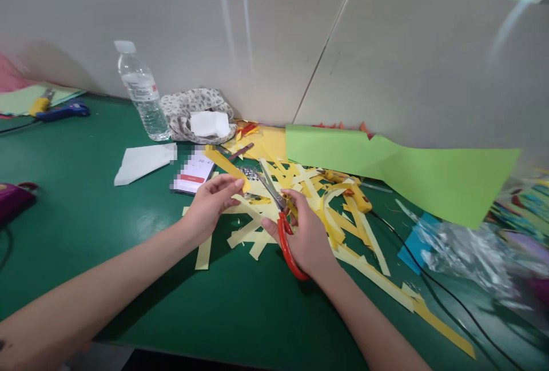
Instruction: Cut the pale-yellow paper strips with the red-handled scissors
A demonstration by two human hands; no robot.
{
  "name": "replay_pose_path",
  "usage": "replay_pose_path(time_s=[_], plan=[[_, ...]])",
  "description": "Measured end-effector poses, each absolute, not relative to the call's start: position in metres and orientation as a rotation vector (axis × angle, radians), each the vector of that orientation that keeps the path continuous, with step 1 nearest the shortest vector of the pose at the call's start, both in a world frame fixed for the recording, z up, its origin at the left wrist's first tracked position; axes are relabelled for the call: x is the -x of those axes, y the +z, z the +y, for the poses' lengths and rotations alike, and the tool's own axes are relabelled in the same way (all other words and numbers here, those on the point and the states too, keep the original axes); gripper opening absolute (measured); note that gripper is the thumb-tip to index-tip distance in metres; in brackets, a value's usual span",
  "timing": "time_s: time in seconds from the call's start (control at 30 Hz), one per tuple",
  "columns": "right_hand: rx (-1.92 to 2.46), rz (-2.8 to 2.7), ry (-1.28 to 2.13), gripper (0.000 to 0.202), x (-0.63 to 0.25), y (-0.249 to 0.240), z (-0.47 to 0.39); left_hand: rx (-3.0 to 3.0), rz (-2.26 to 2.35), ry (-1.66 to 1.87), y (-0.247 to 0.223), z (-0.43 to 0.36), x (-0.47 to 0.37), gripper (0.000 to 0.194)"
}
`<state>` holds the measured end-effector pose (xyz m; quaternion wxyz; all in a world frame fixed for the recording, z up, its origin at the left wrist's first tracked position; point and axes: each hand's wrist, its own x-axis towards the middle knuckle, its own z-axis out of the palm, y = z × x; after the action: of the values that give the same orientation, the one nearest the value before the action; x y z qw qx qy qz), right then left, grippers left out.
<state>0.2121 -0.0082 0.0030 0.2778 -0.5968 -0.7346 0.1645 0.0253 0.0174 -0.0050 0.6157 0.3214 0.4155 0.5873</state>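
Between the thumb and fingers of my left hand (215, 198) is a yellow paper strip (223, 162), its free end slanting up and left over the phone (194, 170). My right hand (303, 235) is closed around red-handled scissors (285, 239), whose blades point up and left, a little to the right of the strip. The blades look slightly apart. Many pale and bright yellow paper strips (343, 222) lie in a loose pile beneath and beside both hands.
A water bottle (143, 96) and a spotted cloth pouch (197, 102) stand by the grey partition. Green paper (403, 171) leans at the back right. A yellow glue gun (361, 197) trails a black cord. Crumpled clear plastic (472, 256) lies right. White tissue (143, 162) lies left.
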Motion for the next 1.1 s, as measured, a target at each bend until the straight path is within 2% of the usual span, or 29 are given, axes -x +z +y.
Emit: replay_pose_path(time_s=[0.23,0.63,1.1], plan=[[1.632,-2.067,0.422,0.056,-0.211,0.005,-0.009,-0.693,0.932,1.423,-0.002,0.018,-0.024,0.016],[1.605,-2.124,0.419,0.054,-0.209,0.005,-0.011,-0.903,0.893,1.271,-0.013,0.014,-0.029,0.012],[1.614,-2.108,0.378,0.051,-0.207,0.002,-0.010,-0.774,0.852,1.213,-0.013,0.012,-0.032,0.013]])
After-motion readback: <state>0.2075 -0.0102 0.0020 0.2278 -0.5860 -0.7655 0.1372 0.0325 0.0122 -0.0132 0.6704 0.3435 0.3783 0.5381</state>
